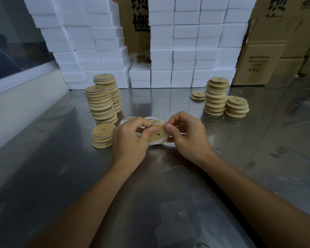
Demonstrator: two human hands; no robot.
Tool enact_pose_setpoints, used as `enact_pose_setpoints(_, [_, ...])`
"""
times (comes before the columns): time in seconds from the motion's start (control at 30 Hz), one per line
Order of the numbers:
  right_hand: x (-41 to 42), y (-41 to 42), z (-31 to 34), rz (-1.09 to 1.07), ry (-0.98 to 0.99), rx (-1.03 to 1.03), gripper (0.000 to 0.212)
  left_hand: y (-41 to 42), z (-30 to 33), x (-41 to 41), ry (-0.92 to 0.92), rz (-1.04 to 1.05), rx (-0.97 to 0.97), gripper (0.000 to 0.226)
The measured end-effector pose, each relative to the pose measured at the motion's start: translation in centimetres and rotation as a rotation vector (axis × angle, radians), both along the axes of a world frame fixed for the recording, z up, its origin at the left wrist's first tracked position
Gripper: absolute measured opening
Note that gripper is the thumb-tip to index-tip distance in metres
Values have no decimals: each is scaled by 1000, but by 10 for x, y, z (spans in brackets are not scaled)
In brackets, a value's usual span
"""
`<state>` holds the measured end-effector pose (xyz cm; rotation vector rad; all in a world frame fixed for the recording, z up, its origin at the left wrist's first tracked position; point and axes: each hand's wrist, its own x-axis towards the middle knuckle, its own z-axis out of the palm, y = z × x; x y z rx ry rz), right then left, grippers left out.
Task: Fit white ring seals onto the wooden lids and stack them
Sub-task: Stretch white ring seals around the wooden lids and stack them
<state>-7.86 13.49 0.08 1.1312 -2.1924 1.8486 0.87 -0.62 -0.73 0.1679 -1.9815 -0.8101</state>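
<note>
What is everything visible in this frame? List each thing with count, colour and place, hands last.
round wooden lid with a white ring seal: one, tan and white, held above the table centre
loose white ring seals: a few, white, on the table behind the hands
short stack of sealed lids: one, tan with white edges, left of the hands
tall stacks of sealed lids: two, tan with white edges, back left
stacks of bare wooden lids: three, tan, back right
white foam blocks: many, white, stacked along the back
cardboard boxes: several, brown, back right
steel table: one, grey
left hand: pinches the lid
right hand: pinches the lid's rim
</note>
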Motion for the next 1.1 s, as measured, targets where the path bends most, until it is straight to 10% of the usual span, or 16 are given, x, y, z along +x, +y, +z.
enact_pose_setpoints(0.6, [6,4,8,21,342,165,5,13,7,4,-121,-45,-112,19])
enact_pose_setpoints(1.1, [-2,-1,4,-6,-57,61,14,13,8,0,-153,-56,278,36])
